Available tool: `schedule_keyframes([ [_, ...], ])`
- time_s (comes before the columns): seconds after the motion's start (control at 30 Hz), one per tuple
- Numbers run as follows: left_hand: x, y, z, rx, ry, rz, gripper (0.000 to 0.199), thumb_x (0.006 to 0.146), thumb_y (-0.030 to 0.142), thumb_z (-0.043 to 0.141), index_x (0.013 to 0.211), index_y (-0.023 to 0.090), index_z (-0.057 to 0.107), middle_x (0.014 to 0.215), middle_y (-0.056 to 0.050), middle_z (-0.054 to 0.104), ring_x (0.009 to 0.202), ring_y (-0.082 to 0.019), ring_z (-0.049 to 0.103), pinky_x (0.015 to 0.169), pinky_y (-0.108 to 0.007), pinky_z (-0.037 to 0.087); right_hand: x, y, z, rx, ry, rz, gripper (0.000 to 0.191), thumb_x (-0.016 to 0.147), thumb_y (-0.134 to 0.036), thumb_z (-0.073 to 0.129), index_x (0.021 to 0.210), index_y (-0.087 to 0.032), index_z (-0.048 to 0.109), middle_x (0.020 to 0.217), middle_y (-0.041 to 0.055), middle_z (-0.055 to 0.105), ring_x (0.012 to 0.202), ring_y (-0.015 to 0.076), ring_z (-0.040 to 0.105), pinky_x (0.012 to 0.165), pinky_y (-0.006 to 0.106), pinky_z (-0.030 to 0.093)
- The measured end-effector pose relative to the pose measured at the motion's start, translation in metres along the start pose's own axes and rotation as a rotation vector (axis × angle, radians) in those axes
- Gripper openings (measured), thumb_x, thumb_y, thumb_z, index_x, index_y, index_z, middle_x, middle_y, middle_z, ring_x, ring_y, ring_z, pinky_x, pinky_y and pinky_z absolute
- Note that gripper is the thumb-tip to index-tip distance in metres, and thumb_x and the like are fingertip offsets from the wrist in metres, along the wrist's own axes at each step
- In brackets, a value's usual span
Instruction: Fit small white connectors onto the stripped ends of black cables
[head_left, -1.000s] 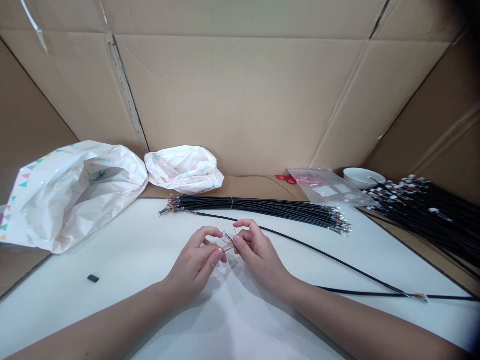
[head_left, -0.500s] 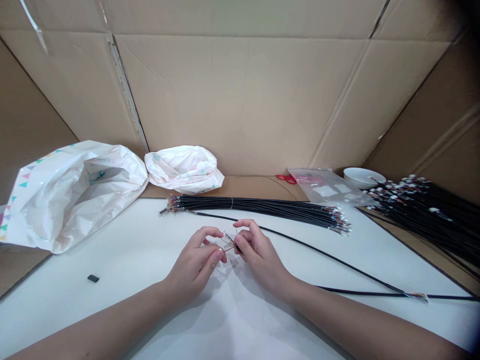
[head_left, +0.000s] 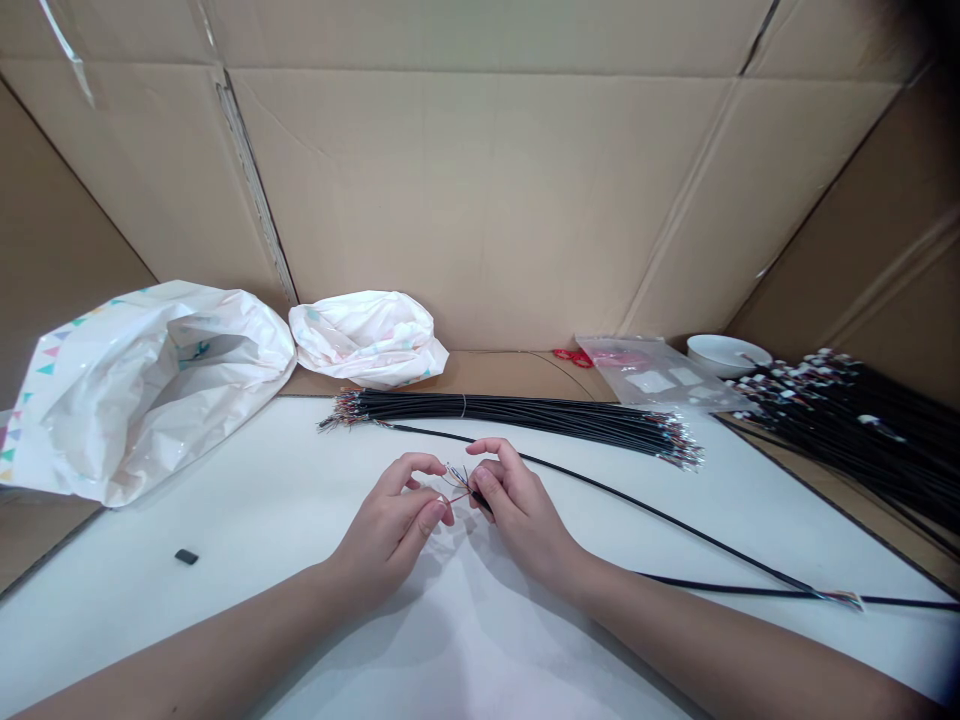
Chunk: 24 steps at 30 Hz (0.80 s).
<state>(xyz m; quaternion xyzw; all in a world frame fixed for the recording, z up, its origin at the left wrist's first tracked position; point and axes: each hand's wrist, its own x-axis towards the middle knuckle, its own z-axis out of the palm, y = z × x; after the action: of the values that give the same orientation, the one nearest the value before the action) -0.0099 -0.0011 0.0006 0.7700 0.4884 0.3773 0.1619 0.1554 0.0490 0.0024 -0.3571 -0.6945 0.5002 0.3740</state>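
Note:
Near the middle of the white table, my right hand pinches the end of a black cable, whose thin coloured wires fan out to the left. Thumb and fingers of my left hand are closed on a reddish wire and a tiny white piece. Just behind my hands lies a single black cable running to the right, with bare wires at its right end. Behind it is a tied bundle of black cables.
Two white plastic bags stand back left. A small black piece lies at left. Back right are red scissor handles, a clear bag, a white bowl and a cable pile. Cardboard walls surround the table.
The cable end in my right hand has turned slightly, showing more black sheath below my fingers. The wire end at the far right has shifted slightly right. My left hand is nearly still.

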Motion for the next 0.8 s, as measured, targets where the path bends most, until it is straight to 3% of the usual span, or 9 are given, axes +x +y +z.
schedule_keyframes([
  [0.33,-0.0002,0.0011,-0.0002,-0.007,-0.006,0.002,0.038,0.09,0.027,0.03,0.075,0.015,0.063,0.104,-0.011,0.049,0.097,-0.019,0.05,0.082,-0.03,0.045,0.0006,0.0004,0.0002,-0.002,-0.003,-0.005,0.016,0.089,-0.03,0.033,0.099,-0.02,0.041,0.065,-0.0032,0.047,0.062,0.0108,0.048,0.056,0.023,0.034],
  [0.8,-0.0004,0.0011,-0.0006,-0.001,-0.002,0.002,0.038,0.09,0.027,0.031,0.075,0.016,0.063,0.105,-0.01,0.049,0.088,-0.017,0.053,0.082,-0.031,0.045,0.0006,0.0009,-0.0002,-0.033,-0.01,-0.009,0.018,0.089,-0.03,0.033,0.1,-0.019,0.041,0.064,-0.0029,0.047,0.062,0.011,0.048,0.055,0.023,0.034],
])
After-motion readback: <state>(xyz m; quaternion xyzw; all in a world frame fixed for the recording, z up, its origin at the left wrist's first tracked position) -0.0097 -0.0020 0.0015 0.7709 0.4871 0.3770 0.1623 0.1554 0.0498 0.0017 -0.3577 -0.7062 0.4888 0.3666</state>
